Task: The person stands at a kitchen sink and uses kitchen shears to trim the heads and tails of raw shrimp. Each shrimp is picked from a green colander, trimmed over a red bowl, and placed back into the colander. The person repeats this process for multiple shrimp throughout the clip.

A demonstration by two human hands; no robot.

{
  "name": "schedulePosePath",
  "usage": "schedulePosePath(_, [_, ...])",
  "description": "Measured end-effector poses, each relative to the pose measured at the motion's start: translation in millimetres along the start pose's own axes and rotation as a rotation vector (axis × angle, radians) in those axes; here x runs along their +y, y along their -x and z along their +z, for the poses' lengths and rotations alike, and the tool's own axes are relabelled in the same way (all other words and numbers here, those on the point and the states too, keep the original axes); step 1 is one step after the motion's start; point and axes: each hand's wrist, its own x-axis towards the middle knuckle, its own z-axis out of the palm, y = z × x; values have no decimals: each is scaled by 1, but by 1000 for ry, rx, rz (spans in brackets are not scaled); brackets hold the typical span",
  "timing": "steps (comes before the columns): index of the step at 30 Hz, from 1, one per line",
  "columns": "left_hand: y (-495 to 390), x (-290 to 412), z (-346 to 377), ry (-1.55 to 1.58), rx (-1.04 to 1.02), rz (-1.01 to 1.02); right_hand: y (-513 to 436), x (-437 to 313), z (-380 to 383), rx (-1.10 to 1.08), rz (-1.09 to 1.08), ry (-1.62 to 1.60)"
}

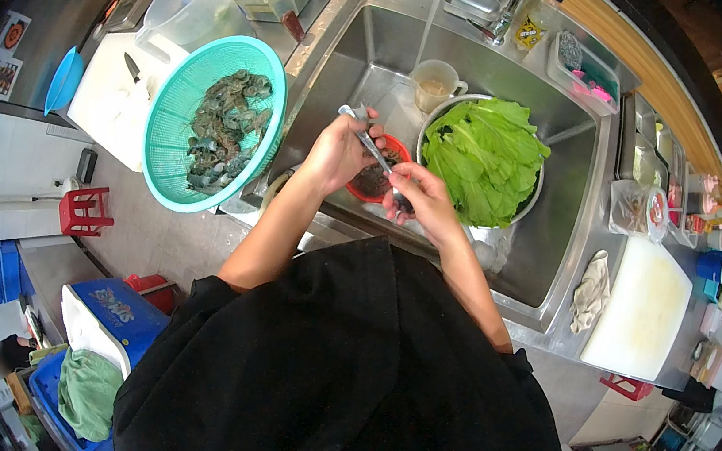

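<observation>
Both hands are over a steel sink. My left hand (339,149) grips one end of a long metal utensil (373,148), perhaps scissors or tongs; something small and grey shows at its fingers. My right hand (423,199) is closed around the other, darker end. Beneath them a red basket (353,188) holds dark scraps, partly hidden by the hands. Left of the sink, a turquoise colander (158,115) holds raw shrimp (229,123). Right of the hands, green leaves (486,156) fill a steel bowl (538,195).
Water runs from a faucet (508,15) area beside a plastic measuring jug (435,83) in the sink. A knife (132,68) lies on the left cutting board (105,99). Right of the sink are a cloth (592,292) and another white board (638,310). A blue cooler (117,314) stands behind, lower left.
</observation>
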Motion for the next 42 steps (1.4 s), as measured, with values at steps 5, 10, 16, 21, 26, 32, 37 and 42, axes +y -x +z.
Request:
schedulePosePath(5, [13, -12, -2, -218, -58, 16, -2, 0, -3, 281, -168, 523])
schedulePosePath(10, [8, -25, 1, -204, -50, 100, -10, 3, -1, 296, -295, 713])
schedulePosePath(16, [-5, -25, -17, -14, 26, 53, -12, 9, -8, 147, -160, 283])
schedulePosePath(21, [-45, -26, -61, -57, 140, 227, 8, 3, -29, 40, 57, -33])
schedulePosePath(26, [-60, -52, -103, -1709, 314, 315, 7, -33, -28, 49, 105, 302])
schedulePosePath(32, [-15, -52, -85, -1429, 206, 470, -58, -156, 36, -273, -204, 475])
schedulePosePath(37, [35, 0, -45, -1255, 119, 488, -168, -264, 151, -440, -405, 432])
schedulePosePath(42, [96, 47, -55, -881, 194, 576, -218, -236, 174, -215, -251, 337])
